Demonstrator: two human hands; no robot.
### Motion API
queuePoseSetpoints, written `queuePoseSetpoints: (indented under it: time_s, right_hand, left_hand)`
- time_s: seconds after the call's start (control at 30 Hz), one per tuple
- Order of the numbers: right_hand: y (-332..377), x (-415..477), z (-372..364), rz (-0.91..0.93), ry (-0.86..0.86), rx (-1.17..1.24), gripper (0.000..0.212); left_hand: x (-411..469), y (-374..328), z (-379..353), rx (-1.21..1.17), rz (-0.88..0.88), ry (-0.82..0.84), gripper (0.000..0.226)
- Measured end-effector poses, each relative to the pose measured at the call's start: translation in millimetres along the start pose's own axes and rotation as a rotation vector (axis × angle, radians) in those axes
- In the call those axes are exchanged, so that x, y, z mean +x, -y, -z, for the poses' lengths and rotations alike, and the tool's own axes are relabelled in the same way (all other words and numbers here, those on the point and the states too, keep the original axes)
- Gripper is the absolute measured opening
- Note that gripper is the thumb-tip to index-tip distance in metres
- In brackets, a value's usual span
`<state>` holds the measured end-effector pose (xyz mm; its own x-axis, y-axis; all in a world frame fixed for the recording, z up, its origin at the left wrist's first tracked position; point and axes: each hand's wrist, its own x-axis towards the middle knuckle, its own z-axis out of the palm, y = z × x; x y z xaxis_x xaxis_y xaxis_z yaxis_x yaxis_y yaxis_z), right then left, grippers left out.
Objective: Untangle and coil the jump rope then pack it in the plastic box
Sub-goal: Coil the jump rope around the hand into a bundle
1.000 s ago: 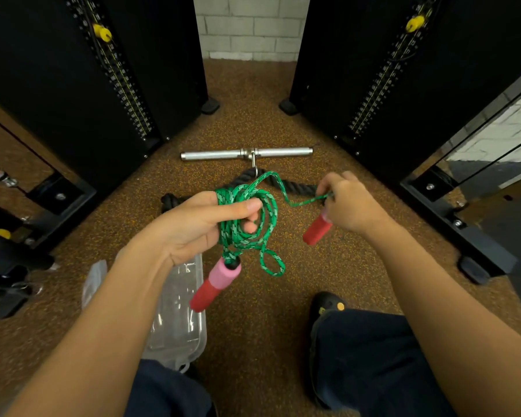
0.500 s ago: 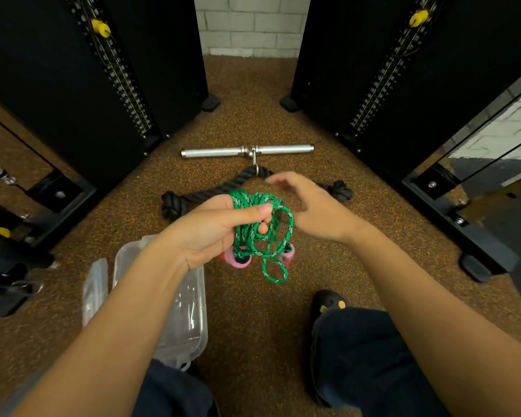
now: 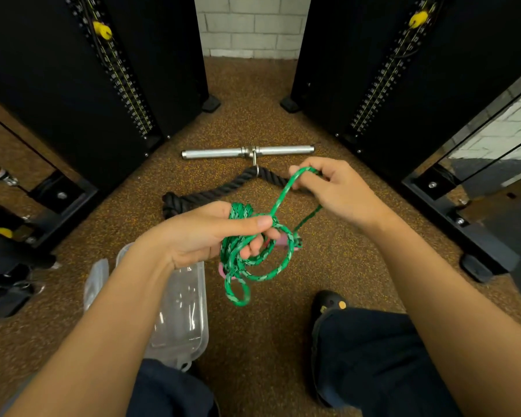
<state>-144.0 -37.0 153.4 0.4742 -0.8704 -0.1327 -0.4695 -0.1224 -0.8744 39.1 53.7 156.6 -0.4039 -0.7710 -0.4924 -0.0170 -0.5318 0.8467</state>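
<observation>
The left hand has its grip closed on the coiled jump rope, loops hanging below the grip. To the right and farther out, the right hand pinches one strand leading up from the coil. Below and left of the left grip, the plastic box lies on the floor, its lid just beside it on the left. Beyond both grips lie a thick rope and, farther still, a metal bar. A shoe sits below the right grip.

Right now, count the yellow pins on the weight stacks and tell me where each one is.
2. One yellow pin sits high on the left weight stack; the other yellow pin sits high on the right weight stack. Both stacks run out of the frame's top, so more may be hidden.
</observation>
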Motion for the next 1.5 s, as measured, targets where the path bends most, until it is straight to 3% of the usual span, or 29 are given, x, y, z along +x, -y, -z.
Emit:
queuePoseSetpoints:
  time_s: [0.13,0.23,0.33,0.43,0.53,0.73,0.83,0.97,1.13,1.23,1.4,1.5]
  right_hand:
    - [-22,11,6,-0.342,-0.265,0.099,0.03]
    - [-31,12,8,-0.44,-0.255,0.086,0.029]
    - [-20,5,3,-0.265,-0.008,-0.087,0.021]
    - [1,-6,-4,-0.025,0.258,-0.047,0.008]
    - [7,-11,-4,0.075,0.335,-0.047,0.009]
    - [-3,-2,3,0.038,0.149,0.044,0.014]
    - [-6,2,-1,0.004,-0.018,0.101,0.016]
    - [-8,5,-6,-0.021,-0.242,0.185,0.021]
    - [-10,6,-13,-0.012,-0.313,0.143,0.018]
    - [-7,2,-14,0.024,-0.173,0.103,0.005]
    - [2,-7,-16,-0.006,0.428,0.11,0.043]
    - [-1,-6,-16,0.019,0.44,0.093,0.035]
  left_hand:
    - [-4,0,12,0.015,-0.046,0.042,0.038]
    - [-7,0,16,-0.048,-0.087,0.027,0.034]
    - [-4,-2,11,-0.109,-0.128,-0.094,0.01]
    - [3,-2,4,-0.147,-0.125,-0.205,0.009]
    - [7,-1,0,-0.113,-0.093,-0.235,0.015]
    - [4,-3,2,-0.078,-0.031,-0.122,0.02]
    - [4,-4,2,-0.118,-0.044,-0.189,0.024]
    - [2,-3,5,-0.099,-0.122,-0.203,0.011]
    - [1,-5,5,0.011,-0.047,-0.159,0.013]
    - [2,-3,4,-0.034,-0.052,-0.16,0.023]
    - [3,-2,2,-0.127,-0.092,-0.218,0.038]
    - [4,-3,0,-0.128,-0.11,-0.268,0.033]
